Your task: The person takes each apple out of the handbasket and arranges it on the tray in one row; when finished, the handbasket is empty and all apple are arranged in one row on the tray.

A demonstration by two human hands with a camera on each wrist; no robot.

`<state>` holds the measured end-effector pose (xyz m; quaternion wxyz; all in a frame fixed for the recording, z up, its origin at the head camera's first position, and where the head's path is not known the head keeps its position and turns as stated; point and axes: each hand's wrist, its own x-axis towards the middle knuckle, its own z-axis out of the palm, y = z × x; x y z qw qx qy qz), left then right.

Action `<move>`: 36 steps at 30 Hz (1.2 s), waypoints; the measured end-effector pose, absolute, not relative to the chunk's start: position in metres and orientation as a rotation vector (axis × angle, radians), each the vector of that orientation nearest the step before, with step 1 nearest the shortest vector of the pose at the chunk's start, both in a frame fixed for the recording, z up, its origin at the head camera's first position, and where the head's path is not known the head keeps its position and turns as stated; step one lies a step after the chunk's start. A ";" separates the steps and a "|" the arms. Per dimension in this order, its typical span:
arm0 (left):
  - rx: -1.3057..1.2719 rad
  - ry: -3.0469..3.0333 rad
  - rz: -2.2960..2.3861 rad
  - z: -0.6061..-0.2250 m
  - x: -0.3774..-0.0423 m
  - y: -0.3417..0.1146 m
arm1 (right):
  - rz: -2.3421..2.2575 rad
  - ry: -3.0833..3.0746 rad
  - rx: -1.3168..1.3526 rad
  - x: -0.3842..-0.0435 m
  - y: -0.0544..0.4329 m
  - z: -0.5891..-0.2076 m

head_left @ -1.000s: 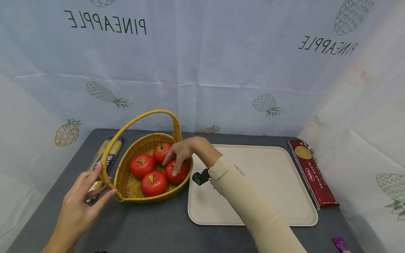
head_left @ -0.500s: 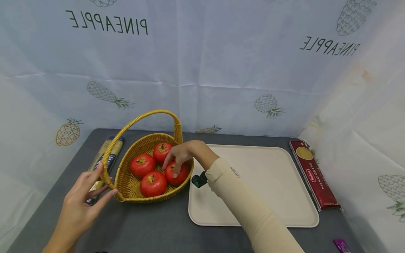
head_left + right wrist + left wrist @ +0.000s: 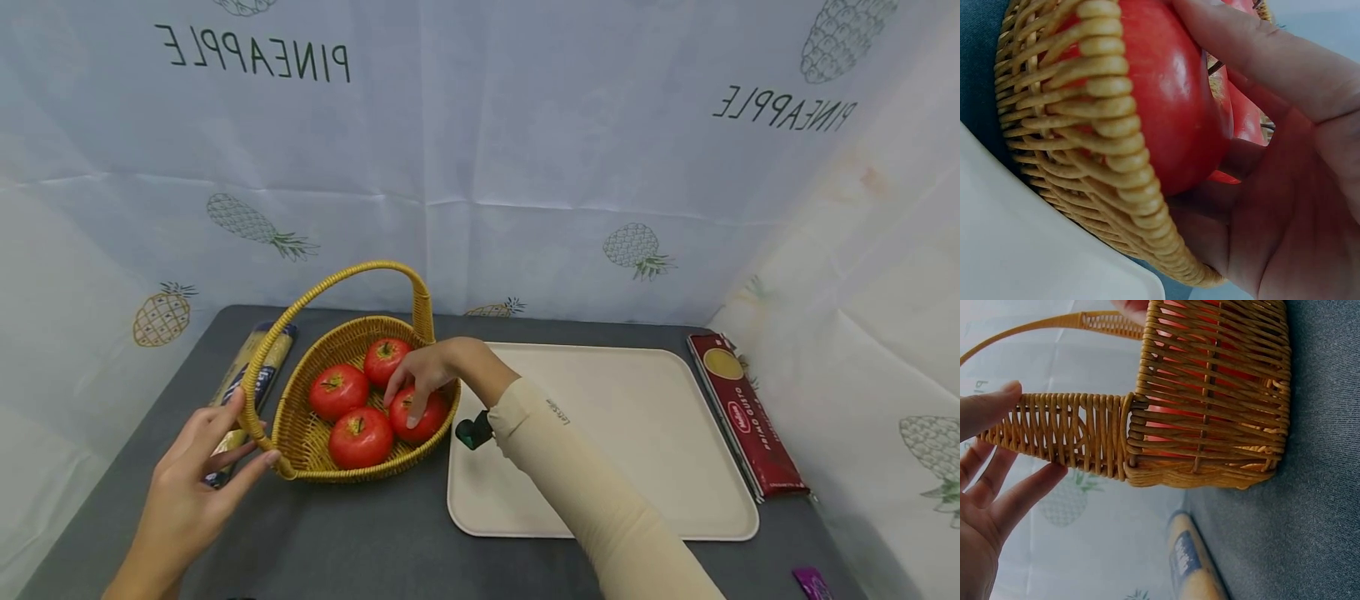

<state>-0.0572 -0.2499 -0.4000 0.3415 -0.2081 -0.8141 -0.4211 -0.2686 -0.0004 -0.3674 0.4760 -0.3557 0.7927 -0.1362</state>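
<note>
While my left hand [image 3: 187, 479] pinches the wicker basket [image 3: 347, 474] by its handle [image 3: 360, 268], my right hand [image 3: 435, 367] grips a red apple [image 3: 433, 422] — the rightmost.

Grey table [image 3: 375, 542]: basket [image 3: 300, 433], tray [image 3: 645, 425], packets [image 3: 742, 417]

"What's written on the cloth [image 3: 517, 108]?"
"PINEAPPLE, twice, mirrored."
"And the red pack [image 3: 748, 421]?"
"PRIMO GUSTO. The name in its oval logo [image 3: 738, 417] is too small to be sure of."
"The yellow pack [image 3: 1192, 557]?"
"Letters on blue, too blurred to read."
"The sleeve [image 3: 600, 492]?"
"Tiny print, too small to make out."
</note>
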 end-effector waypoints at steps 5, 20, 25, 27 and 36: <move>-0.542 -2.114 -1.102 -0.401 -0.057 -0.250 | -0.327 1.927 -0.862 -0.269 -0.002 -0.367; -0.527 -2.121 -1.110 -0.401 -0.056 -0.251 | -0.296 1.912 -0.844 -0.268 -0.005 -0.365; -0.520 -2.121 -1.116 -0.402 -0.056 -0.251 | -0.287 1.913 -0.869 -0.267 -0.005 -0.365; -0.524 -2.120 -1.117 -0.402 -0.056 -0.252 | -0.285 1.913 -0.883 -0.267 -0.005 -0.364; -0.529 -2.114 -1.109 -0.401 -0.058 -0.251 | -0.326 1.921 -0.919 -0.269 0.001 -0.350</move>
